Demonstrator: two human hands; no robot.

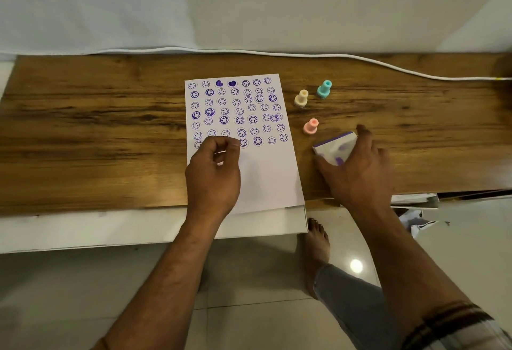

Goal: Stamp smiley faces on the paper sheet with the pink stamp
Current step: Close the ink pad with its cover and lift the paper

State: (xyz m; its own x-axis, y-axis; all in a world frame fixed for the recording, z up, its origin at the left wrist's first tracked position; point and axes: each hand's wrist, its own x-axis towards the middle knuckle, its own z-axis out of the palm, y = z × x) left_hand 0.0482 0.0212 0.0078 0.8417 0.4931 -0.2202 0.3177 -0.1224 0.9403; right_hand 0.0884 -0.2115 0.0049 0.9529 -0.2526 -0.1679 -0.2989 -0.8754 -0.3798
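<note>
A white paper sheet (266, 172) lies on the wooden board (97, 128), its upper part filled with several rows of purple smiley prints and two hearts. The pink stamp (310, 126) stands upright on the board just right of the sheet, untouched. My left hand (213, 172) rests on the sheet's lower left with curled fingers and nothing visible in it. My right hand (357, 166) grips a white box with a purple edge, the ink pad (335, 146), tilted up off the board below the pink stamp.
A cream stamp (301, 98) and a teal stamp (324, 89) stand behind the pink one. A white cable (360, 59) runs along the board's far edge. White sheets lie under the board's near edge. My bare foot (317, 241) is on the tiled floor.
</note>
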